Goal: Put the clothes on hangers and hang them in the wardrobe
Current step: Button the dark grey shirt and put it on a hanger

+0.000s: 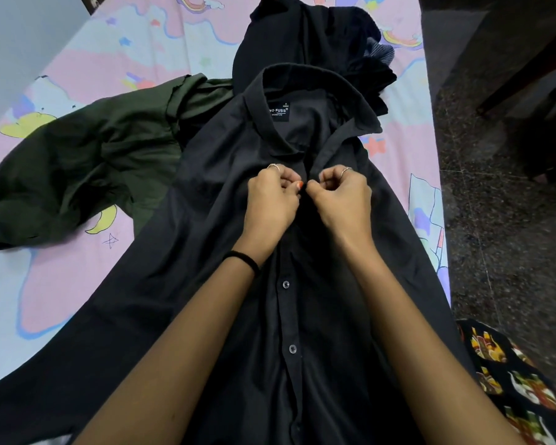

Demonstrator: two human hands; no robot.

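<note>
A black button-up shirt (206, 284) lies flat on the bed, collar away from me, with a label showing inside the neck. My left hand (270, 200) and my right hand (344, 197) meet at the shirt's placket just below the collar. Each hand pinches one edge of the front opening, fingers curled tight around the cloth at a button. Lower buttons along the placket are fastened. No hanger shows in the head view.
A dark green garment (87, 162) lies crumpled to the left on the pink cartoon bedsheet (77, 59). More dark clothes (302, 36) are piled beyond the collar. The bed's right edge meets a dark speckled floor (495, 236). Dark furniture (527, 59) stands at the upper right.
</note>
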